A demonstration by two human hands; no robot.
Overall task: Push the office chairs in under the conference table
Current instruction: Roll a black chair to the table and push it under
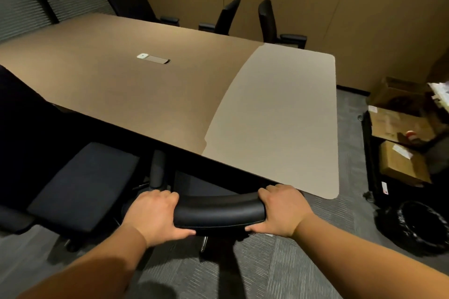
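A black office chair stands right in front of me, and its curved top edge (218, 211) lies close to the near edge of the brown conference table (170, 94). My left hand (155, 216) grips the left end of that top edge. My right hand (281, 211) grips the right end, thumb underneath. The chair's seat is mostly hidden under the table. A second black chair (82, 184) stands to the left, its seat partly out from the table. Three more black chairs (226, 17) stand along the far side.
A cable hatch (154, 58) sits in the tabletop's middle. At the right, cardboard boxes (401, 165) are stacked on a black cart, with a black lined bin (418, 228) on the grey carpet. Tan wall panels run behind; blinds at far left.
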